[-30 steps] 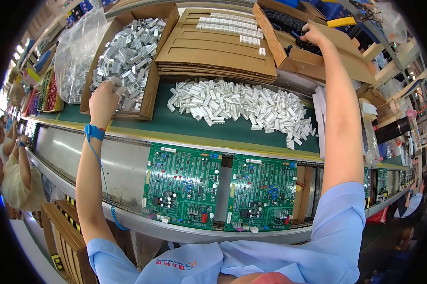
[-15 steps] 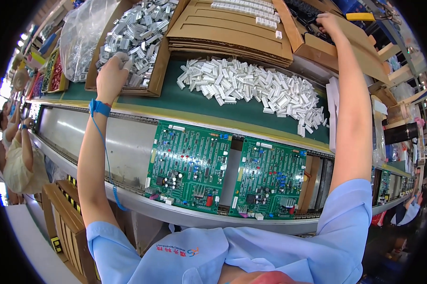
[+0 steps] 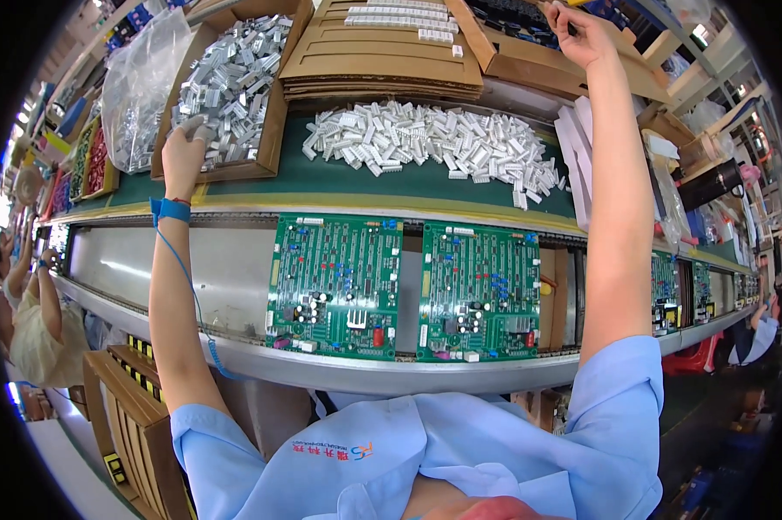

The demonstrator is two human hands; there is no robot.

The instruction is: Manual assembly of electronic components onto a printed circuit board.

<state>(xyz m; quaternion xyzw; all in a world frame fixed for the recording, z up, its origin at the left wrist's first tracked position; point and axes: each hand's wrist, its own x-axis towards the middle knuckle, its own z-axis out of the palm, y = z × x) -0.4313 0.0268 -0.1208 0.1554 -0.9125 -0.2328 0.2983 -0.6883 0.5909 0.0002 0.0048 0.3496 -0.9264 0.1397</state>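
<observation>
My left hand (image 3: 185, 154), with light covers on its fingertips, is closed at the near left edge of a cardboard box of silver metal heat sinks (image 3: 235, 82). Whatever its fingers hold is hidden. A blue wrist strap (image 3: 171, 210) with a coiled cord circles that wrist. At the upper right my right hand (image 3: 580, 36) is raised beside a cardboard box of black parts (image 3: 516, 28). Its fingers are curled into a pinch, on something too small to make out. Two green circuit boards, one left (image 3: 334, 286) and one right (image 3: 479, 290), lie between the rails before me.
White connectors (image 3: 430, 143) lie heaped on the green bench, with stacked cardboard (image 3: 373, 61) behind bearing rows of white pieces. A clear plastic bag (image 3: 139, 95) hangs by the heat sink box. Cartons (image 3: 135, 425) stand lower left. Other people (image 3: 48, 329) work farther along.
My right hand has come up out of the box of black parts, fingers now pinched. My left hand has drawn back toward the heat sink box's near left edge. The view has shifted slightly.
</observation>
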